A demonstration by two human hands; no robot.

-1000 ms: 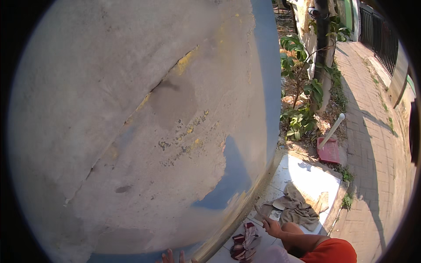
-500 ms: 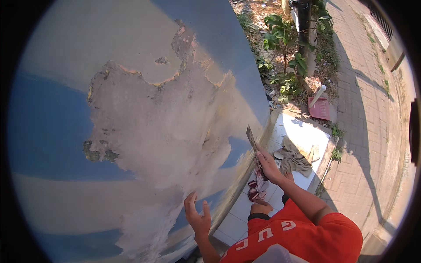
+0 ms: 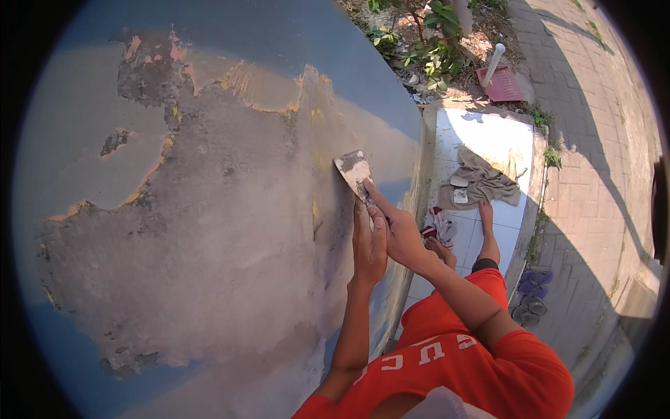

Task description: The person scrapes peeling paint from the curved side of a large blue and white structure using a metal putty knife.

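Scraper (image 3: 354, 168) stands near the wall (image 3: 286, 31) in our closed right grip (image 3: 405, 238); whether our left grip (image 3: 369, 255) holds it too, we cannot tell. Grey patch (image 3: 230, 188) seems largely bared, ragged edges unfinished.

1. Can't see most of scraper (image 3: 354, 171) handle: covered by R hand (image 3: 405, 237) & L hand (image 3: 368, 251).
2. Can't make out L fingers' exact hold, partly behind R.
3. Lose wall (image 3: 223, 230) at dark lens rim, far L.
4. Lose plant (image 3: 438, 49) top at upper edge.
5. Can't ID sm. white pcs (image 3: 459, 181) by grey-brown cloth (image 3: 492, 180).
6. Can't ID dark obj. (image 3: 659, 209), cut off at R rim.
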